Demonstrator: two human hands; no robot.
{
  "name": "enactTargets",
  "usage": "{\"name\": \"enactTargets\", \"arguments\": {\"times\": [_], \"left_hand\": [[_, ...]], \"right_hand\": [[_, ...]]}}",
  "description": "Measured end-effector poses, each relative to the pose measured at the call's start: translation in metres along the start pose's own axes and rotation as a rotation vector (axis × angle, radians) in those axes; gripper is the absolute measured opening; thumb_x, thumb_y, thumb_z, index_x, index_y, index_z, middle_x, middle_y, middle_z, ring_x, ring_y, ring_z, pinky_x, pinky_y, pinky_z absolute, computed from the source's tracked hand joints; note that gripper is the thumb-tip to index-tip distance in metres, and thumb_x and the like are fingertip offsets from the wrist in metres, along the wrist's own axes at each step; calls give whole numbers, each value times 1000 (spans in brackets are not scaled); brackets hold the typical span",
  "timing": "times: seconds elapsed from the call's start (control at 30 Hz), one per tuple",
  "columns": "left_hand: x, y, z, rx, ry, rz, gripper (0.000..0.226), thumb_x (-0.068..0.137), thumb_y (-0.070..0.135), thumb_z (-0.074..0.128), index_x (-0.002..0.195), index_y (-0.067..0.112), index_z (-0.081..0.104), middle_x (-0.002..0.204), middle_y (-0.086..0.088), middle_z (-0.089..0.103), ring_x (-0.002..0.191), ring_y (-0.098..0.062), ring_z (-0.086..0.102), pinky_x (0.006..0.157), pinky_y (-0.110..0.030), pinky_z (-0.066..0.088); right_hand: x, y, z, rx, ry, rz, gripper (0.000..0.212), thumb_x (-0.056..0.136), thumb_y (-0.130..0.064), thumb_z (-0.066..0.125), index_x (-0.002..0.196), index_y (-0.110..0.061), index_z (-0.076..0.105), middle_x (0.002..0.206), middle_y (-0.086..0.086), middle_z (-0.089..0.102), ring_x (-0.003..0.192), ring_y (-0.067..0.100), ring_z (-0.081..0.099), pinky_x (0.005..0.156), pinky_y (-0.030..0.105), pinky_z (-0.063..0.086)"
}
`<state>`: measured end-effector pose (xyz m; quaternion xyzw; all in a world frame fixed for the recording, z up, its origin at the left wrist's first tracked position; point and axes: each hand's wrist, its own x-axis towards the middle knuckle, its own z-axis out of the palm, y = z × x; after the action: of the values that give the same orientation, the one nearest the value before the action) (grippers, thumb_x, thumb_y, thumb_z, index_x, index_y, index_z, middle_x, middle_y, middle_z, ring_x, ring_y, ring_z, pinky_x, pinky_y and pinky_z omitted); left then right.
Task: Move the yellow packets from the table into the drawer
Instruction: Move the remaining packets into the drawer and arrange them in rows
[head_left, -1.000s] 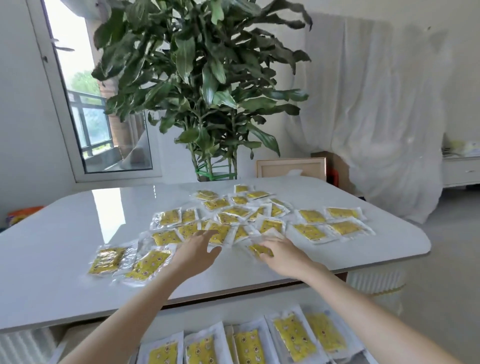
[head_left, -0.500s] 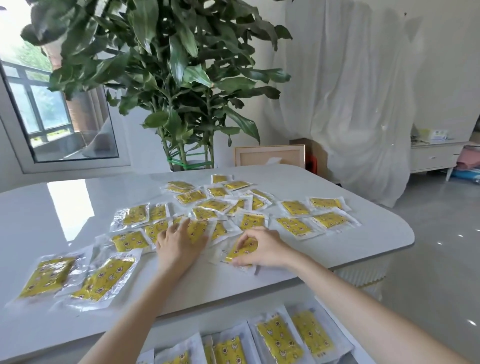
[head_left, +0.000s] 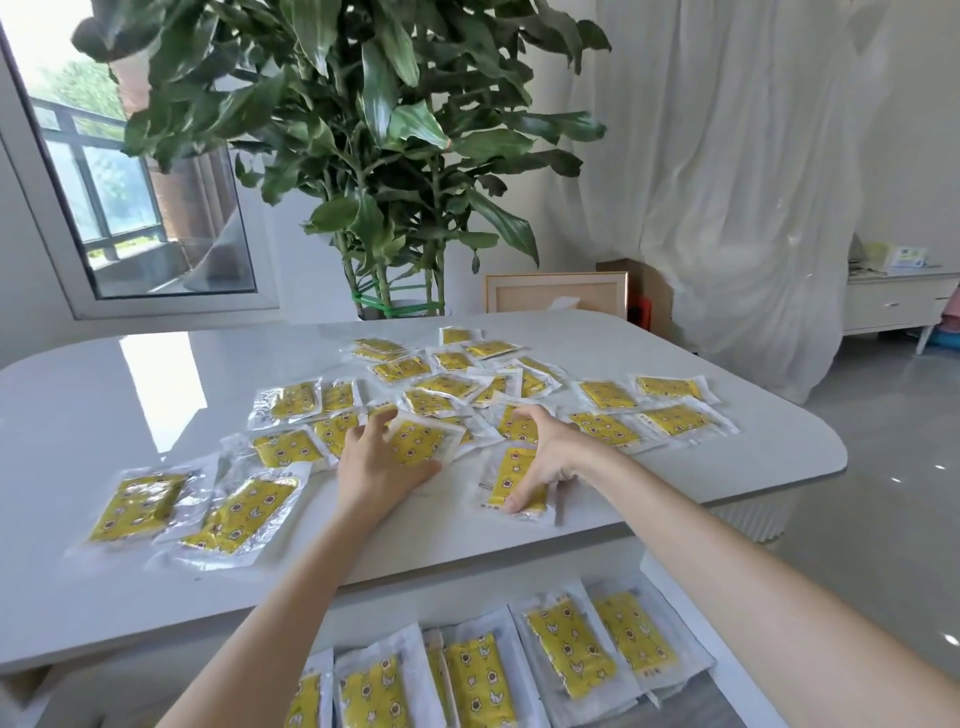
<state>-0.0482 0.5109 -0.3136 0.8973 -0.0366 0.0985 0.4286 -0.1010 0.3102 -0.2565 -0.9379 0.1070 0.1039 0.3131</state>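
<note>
The left hand (head_left: 376, 465) curls fingers and thumb around one yellow packet (head_left: 423, 441), which is tilted up from the table (head_left: 78, 415). The right hand (head_left: 548, 452) arches over a second packet (head_left: 511, 475) lying flat on the table, with the thumb pressing its near end and the fingers curled at its far end.

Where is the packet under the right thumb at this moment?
Head view: the packet lies flat on the table near its front edge, under the right hand, just right of the left hand.
</note>
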Motion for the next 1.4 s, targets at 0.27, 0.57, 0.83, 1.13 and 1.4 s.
{"name": "enactTargets", "arguments": {"times": [0.27,0.57,0.83,1.13,1.4], "left_hand": [[-10,1,-8,-139,25,10,78,68,26,82,136,24,44,134,-2,52,112,-19,52,87,-27,36],[-13,-2,-11,-351,12,36,67,75,21,78,134,26,47,131,-4,51,121,-16,47,91,-27,39],[-5,-10,-9,-439,56,45,63,78,21,76,134,31,47,124,0,54,122,-18,50,100,-41,45],[-1,-14,-5,-444,78,51,60,78,23,76,131,34,49,117,6,54,121,-16,50,97,-38,47],[1,-14,-4,-489,68,41,58,78,23,76,128,37,49,114,0,56,119,-20,52,95,-40,49]], "right_hand": [[-11,24,3,434,144,9,128,55,5,88,152,-29,12,156,3,24,139,25,32,107,37,39],[20,28,-11,860,335,54,69,57,19,80,118,-3,56,112,12,66,105,30,65,86,45,55],[59,16,-2,730,262,197,31,68,10,79,90,-2,60,101,17,70,78,24,69,63,33,56],[69,-5,-6,-8,276,241,86,75,-57,68,143,-14,36,142,9,42,130,28,43,107,39,40],[78,-5,-6,176,256,210,102,67,-37,85,145,-5,28,148,8,39,134,27,41,106,38,40]]}}
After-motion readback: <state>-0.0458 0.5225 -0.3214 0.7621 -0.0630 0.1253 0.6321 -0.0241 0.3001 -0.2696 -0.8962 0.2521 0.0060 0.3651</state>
